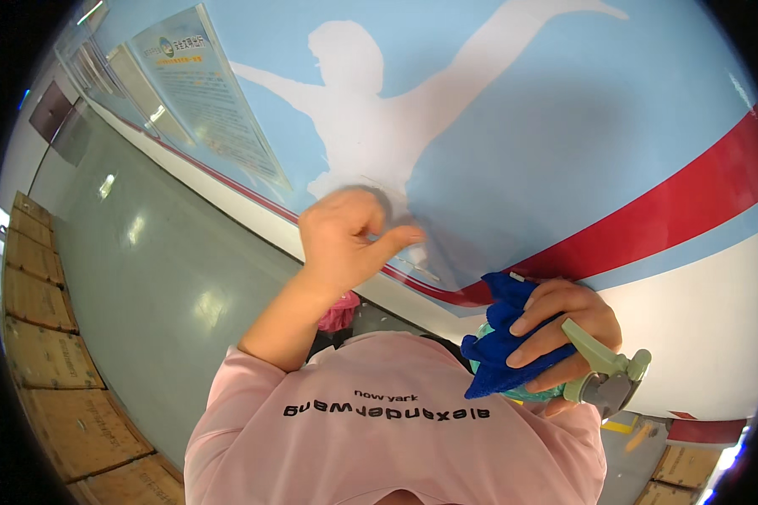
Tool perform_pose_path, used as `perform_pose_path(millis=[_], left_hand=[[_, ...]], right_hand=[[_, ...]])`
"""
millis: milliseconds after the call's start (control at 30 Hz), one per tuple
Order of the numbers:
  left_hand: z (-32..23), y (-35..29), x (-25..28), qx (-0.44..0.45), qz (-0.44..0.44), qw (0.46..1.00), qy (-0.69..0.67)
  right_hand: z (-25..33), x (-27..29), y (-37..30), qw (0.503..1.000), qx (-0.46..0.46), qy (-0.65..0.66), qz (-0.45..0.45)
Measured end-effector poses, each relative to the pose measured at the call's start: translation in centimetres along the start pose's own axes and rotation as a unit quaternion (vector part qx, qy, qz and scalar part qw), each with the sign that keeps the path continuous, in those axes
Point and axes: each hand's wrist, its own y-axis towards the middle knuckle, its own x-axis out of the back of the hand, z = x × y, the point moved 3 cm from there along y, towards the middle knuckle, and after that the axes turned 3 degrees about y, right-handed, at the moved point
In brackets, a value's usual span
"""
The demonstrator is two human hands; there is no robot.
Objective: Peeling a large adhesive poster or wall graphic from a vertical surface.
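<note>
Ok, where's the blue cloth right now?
In the head view, the blue cloth is right of centre, in the right hand, bunched against the spray bottle held there, in front of the pink shirt.

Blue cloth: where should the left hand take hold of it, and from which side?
Probably best by the loose edge of the blue cloth, with the left hand's grip coming in from the person's left. That edge juts out past the right hand's grip, which appears to pin the rest against the spray bottle.
</note>
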Motion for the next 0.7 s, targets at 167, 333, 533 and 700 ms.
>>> perform_pose_path(millis=[167,333,533,700], left_hand=[[0.4,0.7,-1.1,0.085,0.078,0.989,0.092],[1.6,0.7,-1.5,0.178,0.135,0.975,0.011],[1.9,0.8,-1.2,0.153,0.149,0.972,-0.096],[2.9,0.9,-1.0,0.129,0.153,0.963,-0.183]], right_hand=[[-0.3,-0.2,-0.3,1.0,0.018,-0.008,0.009],[-0.3,0.0,0.0,0.999,0.047,-0.005,0.013],[-0.4,0.0,-0.2,0.999,0.04,-0.008,0.014],[-0.2,-0.1,-0.3,0.999,0.018,-0.024,0.02]])
